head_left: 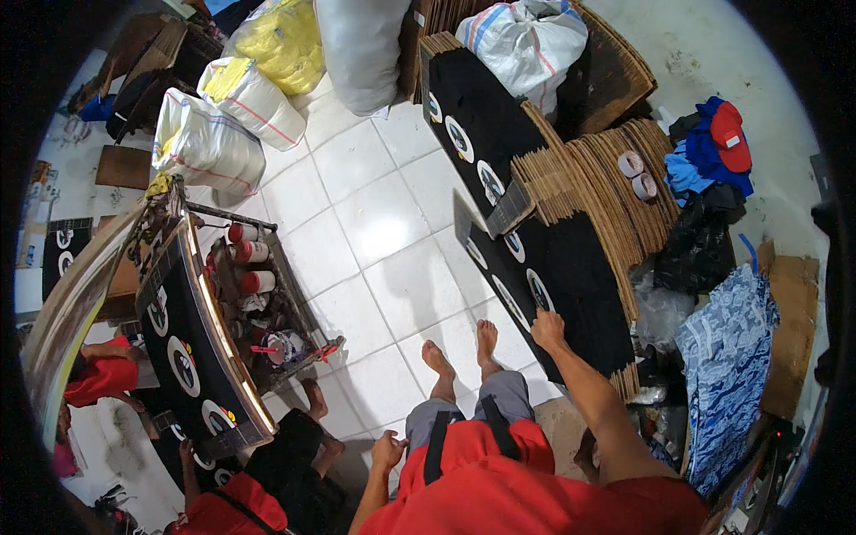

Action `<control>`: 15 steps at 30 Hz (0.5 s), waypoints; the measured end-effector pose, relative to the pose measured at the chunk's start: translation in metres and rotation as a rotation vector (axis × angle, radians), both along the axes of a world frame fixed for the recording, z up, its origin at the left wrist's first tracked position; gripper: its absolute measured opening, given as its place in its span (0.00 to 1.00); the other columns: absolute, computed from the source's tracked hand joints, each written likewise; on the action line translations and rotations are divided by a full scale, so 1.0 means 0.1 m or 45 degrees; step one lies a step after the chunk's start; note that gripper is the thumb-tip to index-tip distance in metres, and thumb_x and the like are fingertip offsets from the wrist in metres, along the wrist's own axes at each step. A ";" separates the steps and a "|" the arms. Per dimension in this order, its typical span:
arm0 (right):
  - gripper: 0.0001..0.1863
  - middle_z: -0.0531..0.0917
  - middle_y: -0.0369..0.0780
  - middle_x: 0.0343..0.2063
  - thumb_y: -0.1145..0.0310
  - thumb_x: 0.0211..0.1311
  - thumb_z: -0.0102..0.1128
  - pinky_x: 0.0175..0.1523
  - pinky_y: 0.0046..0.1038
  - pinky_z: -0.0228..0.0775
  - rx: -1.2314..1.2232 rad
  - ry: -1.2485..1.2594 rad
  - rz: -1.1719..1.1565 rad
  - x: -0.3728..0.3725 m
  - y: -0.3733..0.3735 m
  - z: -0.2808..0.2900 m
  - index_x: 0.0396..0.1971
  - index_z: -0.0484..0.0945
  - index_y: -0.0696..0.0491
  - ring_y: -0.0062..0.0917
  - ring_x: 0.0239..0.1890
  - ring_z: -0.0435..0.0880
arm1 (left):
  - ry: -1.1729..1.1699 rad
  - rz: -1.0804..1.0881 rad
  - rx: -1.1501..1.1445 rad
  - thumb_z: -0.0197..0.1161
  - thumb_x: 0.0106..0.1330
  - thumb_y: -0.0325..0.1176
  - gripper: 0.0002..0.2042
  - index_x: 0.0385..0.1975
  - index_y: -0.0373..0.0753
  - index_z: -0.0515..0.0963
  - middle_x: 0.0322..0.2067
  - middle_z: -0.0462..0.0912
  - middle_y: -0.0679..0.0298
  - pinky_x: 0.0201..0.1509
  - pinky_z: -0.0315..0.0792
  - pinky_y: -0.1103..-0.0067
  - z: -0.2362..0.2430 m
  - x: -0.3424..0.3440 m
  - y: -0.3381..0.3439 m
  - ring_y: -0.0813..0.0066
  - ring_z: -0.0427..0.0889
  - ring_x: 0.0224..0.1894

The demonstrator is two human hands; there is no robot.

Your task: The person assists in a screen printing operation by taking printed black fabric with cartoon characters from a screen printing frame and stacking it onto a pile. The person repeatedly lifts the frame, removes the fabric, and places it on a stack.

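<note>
My right hand (548, 331) reaches out over a black fabric piece (584, 303) with white oval prints, laid on a stack of brown boards at my right. Its fingers are bent together at the fabric's near-left edge, beside one of the ovals, and seem to pinch it. Farther off lies a second black printed fabric (490, 111) on another board, with a dark strip across its near end. Low beside my left thigh, my left hand (388, 451) hangs in the air. Its fingers are loosely bent and apart, and nothing shows in them.
Stacked brown boards (624, 192) carry two tape rolls (643, 185) at the right. A red cap (731, 138) and blue camouflage cloth (731, 366) lie farther right. On the left, a rack (294, 312) holds red-lidded jars (254, 252); a person's red-sleeved arm (189, 468) is near. White sacks (209, 143) stand behind.
</note>
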State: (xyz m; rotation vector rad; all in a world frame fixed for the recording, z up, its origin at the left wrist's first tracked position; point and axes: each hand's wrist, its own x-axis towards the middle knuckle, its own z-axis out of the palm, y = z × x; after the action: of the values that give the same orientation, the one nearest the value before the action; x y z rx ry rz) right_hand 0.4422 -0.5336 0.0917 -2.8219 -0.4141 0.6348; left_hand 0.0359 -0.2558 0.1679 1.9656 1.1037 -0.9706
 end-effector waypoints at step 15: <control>0.09 0.80 0.50 0.29 0.74 0.47 0.51 0.45 0.40 0.69 -0.313 0.188 -0.200 0.28 -0.75 -0.52 0.30 0.74 0.60 0.42 0.37 0.79 | -0.009 0.122 0.005 0.62 0.51 0.45 0.22 0.41 0.37 0.73 0.30 0.81 0.57 0.40 0.71 0.71 -0.15 0.45 -0.14 0.61 0.80 0.36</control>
State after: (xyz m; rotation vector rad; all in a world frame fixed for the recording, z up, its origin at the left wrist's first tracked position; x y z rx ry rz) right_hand 0.4706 -0.6082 0.0400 -2.9690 -0.0911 0.9080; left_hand 0.0806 -0.2699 0.1528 1.8997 1.1856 -0.9099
